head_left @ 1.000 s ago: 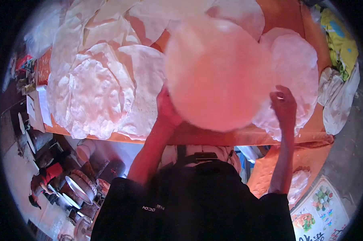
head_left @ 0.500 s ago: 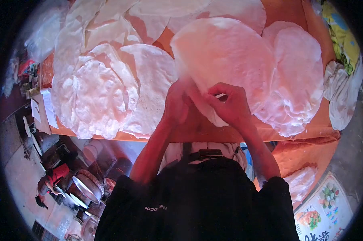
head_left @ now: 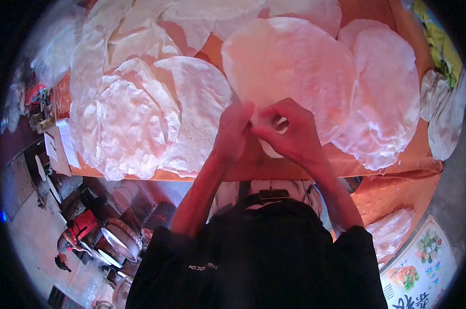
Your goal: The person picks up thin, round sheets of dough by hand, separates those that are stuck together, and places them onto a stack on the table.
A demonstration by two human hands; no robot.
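A large, thin round flatbread lies in front of me, its near edge narrowing between my hands. My left hand is closed at that edge, thumb and fingers together; the exact contact is blurred. Thumb and forefinger of my right hand pinch the same edge close beside it, leaving a small gap in the curl of the fingers. To the left is another pale flatbread, and to the right a stack of overlapping ones.
A crinkled pile of flatbreads covers the left of the orange tabletop. White cloth hangs at the right edge. A person in red is beside round pans at lower left. A printed poster stands lower right.
My hands have come closer together, the right moving slightly left and up along the edge. The lower flap of flatbread shows less between them. The person at lower left has shifted slightly in view.
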